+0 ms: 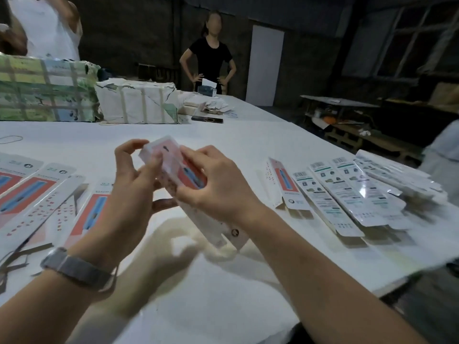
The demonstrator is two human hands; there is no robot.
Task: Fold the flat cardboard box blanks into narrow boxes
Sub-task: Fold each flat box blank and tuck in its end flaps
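A narrow white and red box blank (pixel 173 167) is held above the white table (pixel 223 281), slanting from upper left down to lower right. My left hand (pixel 131 184) grips its upper end, with thumb and fingers curled round the top flap. My right hand (pixel 213 182) pinches the body from the right, its fingers over the red printed face. The lower end (pixel 218 234) sticks out under my right wrist. Folded boxes (pixel 32 192) lie in a row at the left. Flat blanks (pixel 352 194) lie fanned out at the right.
Two large wrapped bundles (pixel 49 90) (pixel 139 103) stand at the back left, with loose papers (pixel 213 106) and a dark flat object (pixel 207 118) beside them. One person stands beyond the far edge (pixel 208 53), another at the far left (pixel 47 26). Cardboard strips (pixel 15 259) lie front left.
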